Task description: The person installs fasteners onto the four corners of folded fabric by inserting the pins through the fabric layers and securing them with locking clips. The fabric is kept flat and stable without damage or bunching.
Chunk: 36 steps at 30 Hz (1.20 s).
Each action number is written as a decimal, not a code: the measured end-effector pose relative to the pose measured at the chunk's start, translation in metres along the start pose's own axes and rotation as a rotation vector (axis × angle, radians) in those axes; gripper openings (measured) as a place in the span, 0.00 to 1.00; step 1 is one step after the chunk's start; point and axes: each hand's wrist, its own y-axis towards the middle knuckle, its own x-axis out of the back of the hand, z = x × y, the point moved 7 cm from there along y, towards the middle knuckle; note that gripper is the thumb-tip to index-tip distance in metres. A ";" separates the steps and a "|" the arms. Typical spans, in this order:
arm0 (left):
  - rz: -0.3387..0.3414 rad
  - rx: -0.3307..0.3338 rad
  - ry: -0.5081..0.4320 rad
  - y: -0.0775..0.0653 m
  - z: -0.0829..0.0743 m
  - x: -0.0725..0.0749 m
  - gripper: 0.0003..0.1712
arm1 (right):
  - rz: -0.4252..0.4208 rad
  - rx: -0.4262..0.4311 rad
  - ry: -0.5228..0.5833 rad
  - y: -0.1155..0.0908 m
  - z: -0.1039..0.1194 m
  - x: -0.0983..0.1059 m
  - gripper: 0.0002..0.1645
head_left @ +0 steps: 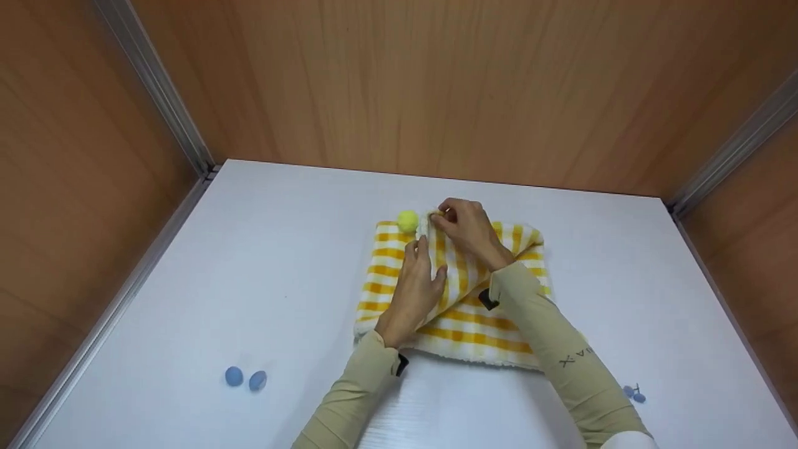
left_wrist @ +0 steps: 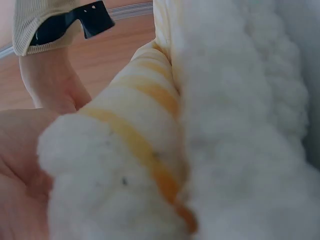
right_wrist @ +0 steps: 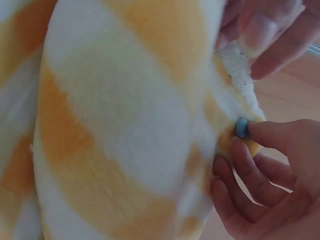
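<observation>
A fleecy cloth [head_left: 383,274] with yellow and white checks lies on the white table, one part folded over diagonally. At the fold's raised far corner, my right hand [head_left: 471,231] pinches a small blue round-headed piece [right_wrist: 242,128] against the fabric between thumb and fingertips. Just left of it, my left hand [head_left: 416,290] rests on the folded layer, fingers stretched toward the white fleecy edge, thumb apart. In the left wrist view its palm lies along a rolled part of the cloth [left_wrist: 145,100]. A fuzzy yellow ball [head_left: 408,221] sits beside the left fingertips.
Two blue oval pieces [head_left: 234,376] lie on the table at the front left. At the front right are small blue pieces [head_left: 639,397] with a thin pin standing up. Wooden panels [head_left: 436,87] with metal corner rails enclose the table [head_left: 280,262].
</observation>
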 end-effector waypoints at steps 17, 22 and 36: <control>-0.045 -0.016 -0.062 0.001 0.003 0.004 0.28 | 0.076 -0.058 0.020 -0.003 -0.005 -0.009 0.16; -0.139 -0.104 -0.045 0.002 -0.002 0.011 0.24 | 0.074 -0.038 0.053 -0.012 -0.004 0.006 0.14; -0.116 -0.207 -0.107 -0.008 -0.034 0.004 0.12 | -0.037 0.070 0.101 -0.052 0.001 0.042 0.08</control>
